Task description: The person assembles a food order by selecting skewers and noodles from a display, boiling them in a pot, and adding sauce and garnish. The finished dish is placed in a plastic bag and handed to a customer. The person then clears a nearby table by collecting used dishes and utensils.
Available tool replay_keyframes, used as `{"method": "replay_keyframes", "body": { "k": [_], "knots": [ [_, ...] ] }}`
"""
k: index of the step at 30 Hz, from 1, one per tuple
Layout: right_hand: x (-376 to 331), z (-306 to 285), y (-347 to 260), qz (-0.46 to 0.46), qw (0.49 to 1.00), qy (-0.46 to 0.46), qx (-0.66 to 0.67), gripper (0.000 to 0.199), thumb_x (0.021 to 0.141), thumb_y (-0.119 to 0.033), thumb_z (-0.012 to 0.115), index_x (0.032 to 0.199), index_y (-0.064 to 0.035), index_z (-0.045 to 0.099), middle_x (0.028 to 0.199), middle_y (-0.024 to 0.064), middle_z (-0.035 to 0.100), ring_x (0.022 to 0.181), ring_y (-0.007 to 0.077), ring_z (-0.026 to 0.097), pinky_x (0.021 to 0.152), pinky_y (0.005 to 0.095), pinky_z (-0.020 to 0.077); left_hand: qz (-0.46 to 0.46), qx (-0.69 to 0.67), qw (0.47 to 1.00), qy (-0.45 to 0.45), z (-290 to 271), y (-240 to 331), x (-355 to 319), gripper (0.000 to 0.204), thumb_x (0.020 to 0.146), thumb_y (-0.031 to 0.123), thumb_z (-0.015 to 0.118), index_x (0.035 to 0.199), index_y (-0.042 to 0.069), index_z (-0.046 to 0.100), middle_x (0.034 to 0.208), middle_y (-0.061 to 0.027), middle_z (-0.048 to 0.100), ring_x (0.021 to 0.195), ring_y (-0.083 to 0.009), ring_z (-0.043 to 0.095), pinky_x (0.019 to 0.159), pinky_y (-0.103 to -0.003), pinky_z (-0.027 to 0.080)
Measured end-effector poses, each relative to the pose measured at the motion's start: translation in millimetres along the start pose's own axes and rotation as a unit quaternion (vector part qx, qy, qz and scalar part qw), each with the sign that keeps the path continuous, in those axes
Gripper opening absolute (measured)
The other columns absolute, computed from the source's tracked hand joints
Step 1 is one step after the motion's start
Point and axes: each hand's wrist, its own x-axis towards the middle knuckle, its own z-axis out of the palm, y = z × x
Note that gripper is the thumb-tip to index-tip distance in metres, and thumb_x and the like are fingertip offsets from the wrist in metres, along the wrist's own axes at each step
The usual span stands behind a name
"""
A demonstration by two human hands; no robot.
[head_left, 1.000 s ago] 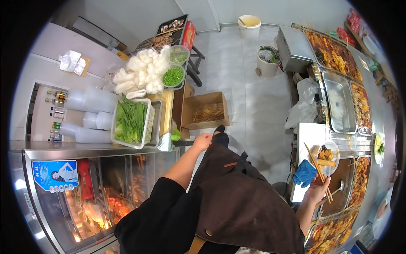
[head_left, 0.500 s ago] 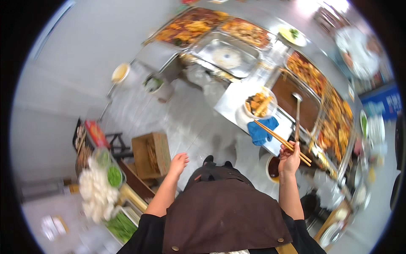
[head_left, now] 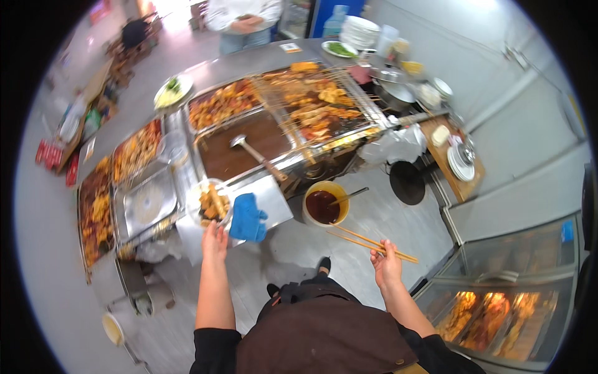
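Observation:
My left hand (head_left: 215, 242) is at the near rim of a white bowl (head_left: 194, 201) of mixed food pieces, fingers closed on its edge. The bowl stands on a metal shelf (head_left: 274, 209) beside a folded blue cloth (head_left: 248, 218). Over the floor on the right, my right hand (head_left: 387, 265) is closed round a pair of long wooden chopsticks (head_left: 367, 242). Their tips point left, just below a yellow-rimmed bucket (head_left: 309, 206) of dark red sauce with a handled utensil in it.
Beyond the shelf are a pan of brown broth (head_left: 230, 159) with a ladle (head_left: 252, 153), trays of skewered food (head_left: 317, 103) and an empty steel tray (head_left: 149, 202). A person (head_left: 243, 22) stands across the counter. A glass display case (head_left: 498, 305) is at lower right.
The view has swung right. My left hand has come from beside my body to the bowl. My right hand, still with the chopsticks, is now away from the cloth and near the sauce bucket.

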Motion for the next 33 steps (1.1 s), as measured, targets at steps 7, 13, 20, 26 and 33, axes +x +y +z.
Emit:
{"method": "replay_keyframes", "body": {
  "k": [7, 13, 20, 26, 33],
  "knots": [
    [29, -108, -24, -0.013, 0.991, 0.080, 0.104, 0.029, 0.101, -0.031, 0.058, 0.115, -0.0055, 0.059, 0.106, 0.0115, 0.062, 0.090, 0.0255, 0.068, 0.076, 0.0341, 0.0572, 0.053, -0.018, 0.998, 0.035, 36, -15, -35, 0.035, 0.095, 0.036, 0.072, 0.115, 0.012, 0.057, 0.096, 0.0008, 0.054, 0.079, -0.0114, 0.057, 0.063, -0.023, 0.048],
    [94, -174, -87, -0.037, 0.988, 0.082, 0.125, 0.044, 0.104, -0.039, 0.049, 0.122, 0.0006, 0.058, 0.108, 0.0139, 0.064, 0.096, 0.0276, 0.069, 0.082, 0.0353, 0.0572, 0.101, 0.154, 0.980, -0.071, 112, -121, -111, 0.029, 0.100, 0.030, 0.066, 0.118, 0.009, 0.060, 0.087, 0.0027, 0.056, 0.060, -0.0052, 0.046, 0.052, -0.019, 0.038],
    [160, -184, -169, -0.122, 0.982, 0.062, 0.131, 0.046, 0.106, -0.038, 0.046, 0.124, 0.0028, 0.057, 0.109, 0.0142, 0.064, 0.097, 0.0265, 0.068, 0.082, 0.0345, 0.0579, 0.091, 0.550, 0.722, -0.409, 270, -284, -183, 0.033, 0.099, 0.024, 0.066, 0.124, 0.002, 0.065, 0.105, -0.0075, 0.071, 0.093, -0.0173, 0.068, 0.084, -0.031, 0.054],
    [212, -199, -196, -0.159, 0.968, 0.108, 0.159, 0.027, 0.104, -0.027, 0.051, 0.114, -0.0027, 0.058, 0.099, 0.0100, 0.064, 0.085, 0.0233, 0.069, 0.076, 0.0344, 0.0587, 0.150, 0.669, 0.574, -0.448, 376, -314, -164, 0.036, 0.097, 0.027, 0.064, 0.122, 0.002, 0.067, 0.116, -0.0169, 0.069, 0.105, -0.0280, 0.068, 0.094, -0.037, 0.052],
    [329, -196, -283, -0.206, 0.959, 0.146, 0.128, 0.023, 0.103, -0.024, 0.056, 0.113, -0.0036, 0.056, 0.099, 0.0098, 0.064, 0.086, 0.0217, 0.069, 0.074, 0.0308, 0.0584, 0.134, 0.724, 0.509, -0.446, 499, -361, -95, 0.037, 0.096, 0.030, 0.059, 0.120, 0.004, 0.068, 0.115, -0.0194, 0.069, 0.110, -0.0338, 0.066, 0.096, -0.040, 0.051]
  ]
}}
